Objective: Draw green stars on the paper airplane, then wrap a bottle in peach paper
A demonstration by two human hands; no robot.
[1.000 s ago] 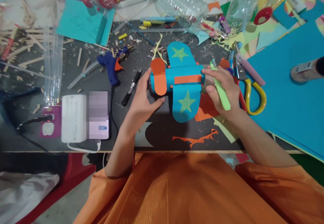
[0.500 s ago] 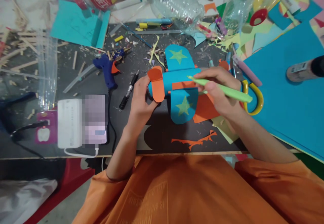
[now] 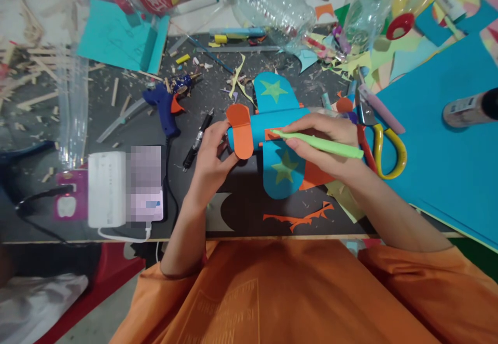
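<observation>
A paper toy airplane (image 3: pixel 266 121) lies across the middle of the table, blue with yellow-green stars on its wings. At its left end, my left hand (image 3: pixel 212 154) grips the body by the orange cross piece (image 3: pixel 242 131), fingers behind and thumb in front. My right hand (image 3: pixel 336 131) pinches a light green pen (image 3: pixel 330 147) that slants down to the left. The pen's tip is at the left end of the orange strip (image 3: pixel 271 134) on the airplane's body. My right fingers cover the rest of that strip and part of the right end.
Left stand a blue glue gun (image 3: pixel 165 108), a black pen (image 3: pixel 198 139), a white box (image 3: pixel 107 189) and a phone (image 3: pixel 146 183). Scissors (image 3: pixel 401 152) and blue sheets (image 3: pixel 439 126) lie right. Plastic bottles (image 3: pixel 272 7) line the back. Orange scraps (image 3: pixel 299 218) lie near the front edge.
My right hand has moved left and slightly down, bringing the pen's tip from the blue body to the orange strip. The airplane has tilted slightly; my left hand keeps its hold.
</observation>
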